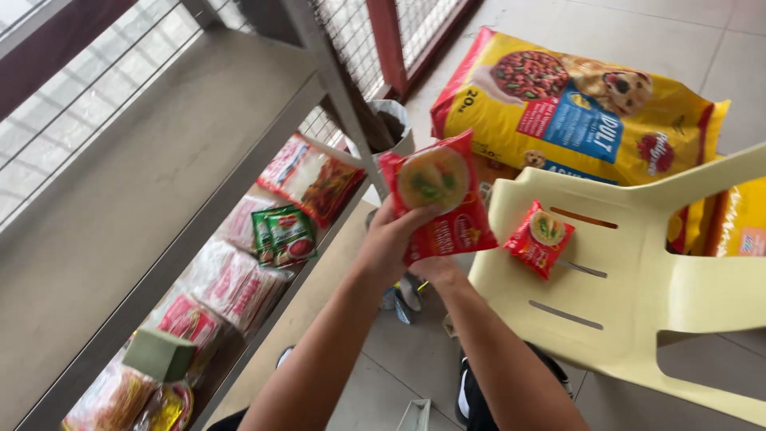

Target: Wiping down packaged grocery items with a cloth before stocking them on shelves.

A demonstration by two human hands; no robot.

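my left hand (pixel 391 239) + right hand (pixel 435 270) both clamped on red noodle packet (pixel 437 195), lifted between shelf (pixel 159 168) and plastic chair (pixel 638 271) | light, crinkly, crushable; I'd grip edges | second packet (pixel 540 238) on chair seat

1. Small shop or stockroom – a metal shelf (pixel 159 199) holds rows of packaged goods (pixel 239 279).
2. Bulk yellow pet food sacks (pixel 574 112) lie on the tiled floor (pixel 702 48).
3. Wire mesh grille (pixel 351 32) behind – storefront style.
4. Plastic chair (pixel 638 271) carries a noodle packet (pixel 541 238).
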